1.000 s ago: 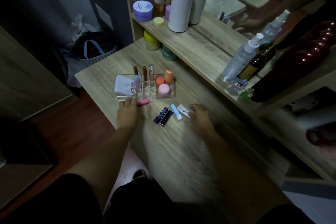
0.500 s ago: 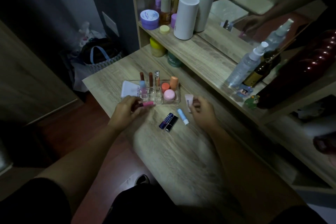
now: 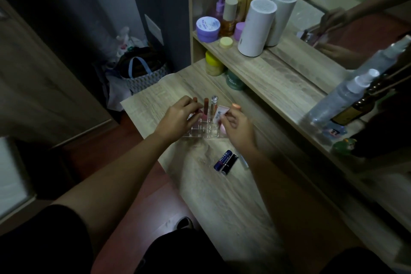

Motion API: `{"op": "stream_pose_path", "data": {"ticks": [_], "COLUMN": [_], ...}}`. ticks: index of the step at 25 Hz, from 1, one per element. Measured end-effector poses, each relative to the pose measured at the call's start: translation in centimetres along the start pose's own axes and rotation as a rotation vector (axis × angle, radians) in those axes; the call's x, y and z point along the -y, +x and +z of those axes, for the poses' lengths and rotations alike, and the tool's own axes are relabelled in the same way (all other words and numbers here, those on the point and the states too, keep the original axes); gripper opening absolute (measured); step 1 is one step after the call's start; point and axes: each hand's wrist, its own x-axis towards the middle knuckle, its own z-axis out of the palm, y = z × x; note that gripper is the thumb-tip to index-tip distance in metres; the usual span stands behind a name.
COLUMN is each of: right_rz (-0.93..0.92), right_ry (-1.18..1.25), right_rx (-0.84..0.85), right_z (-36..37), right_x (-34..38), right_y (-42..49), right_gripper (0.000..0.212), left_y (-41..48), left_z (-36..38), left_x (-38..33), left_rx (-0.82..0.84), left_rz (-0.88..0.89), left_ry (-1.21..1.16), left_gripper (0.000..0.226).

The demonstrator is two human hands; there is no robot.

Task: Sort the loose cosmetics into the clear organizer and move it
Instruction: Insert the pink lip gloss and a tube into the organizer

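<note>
Both hands (image 3: 178, 118) rose over clear organizer (image 3: 200, 132).

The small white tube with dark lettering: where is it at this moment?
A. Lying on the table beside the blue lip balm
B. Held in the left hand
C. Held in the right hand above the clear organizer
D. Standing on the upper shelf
C: the right hand pinches the small white tube over the clear organizer.

two hands (image 3: 178, 119), one organizer (image 3: 200, 132), two lip balms (image 3: 222, 159)
</note>
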Motion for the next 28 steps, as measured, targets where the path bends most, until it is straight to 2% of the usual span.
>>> {"op": "stream_pose_path", "data": {"ticks": [5, 9, 12, 17, 24, 28], "right_rz": [-0.015, 0.016, 0.057, 0.014, 0.012, -0.056], "right_ry": [-0.109, -0.168, -0.129, -0.182, -0.151, -0.135], "right_rx": [0.019, 0.042, 0.036, 0.028, 0.037, 0.045], "right_z": [1.1, 1.5, 1.8, 2.0, 1.3, 0.0], "right_x": [-1.2, -1.9, -2.1, -1.8, -1.2, -0.5], "right_y": [1.1, 1.5, 1.7, 1.9, 1.6, 1.0], "right_gripper": [0.015, 0.016, 0.014, 0.008, 0.024, 0.023], "left_y": [0.8, 1.4, 1.6, 1.7, 1.5, 1.0], "left_z": [1.0, 1.8, 2.1, 2.2, 1.8, 1.3], "left_x": [0.2, 0.3, 0.5, 0.4, 0.4, -0.2], "left_rx": [0.127, 0.181, 0.179, 0.134, 0.142, 0.112], "left_rz": [0.077, -0.062, -0.039, -0.035, -0.036, -0.033], "left_ry": [0.153, 0.221, 0.259, 0.253, 0.228, 0.214], "left_gripper": [0.025, 0.030, 0.021, 0.019, 0.025, 0.025]}}
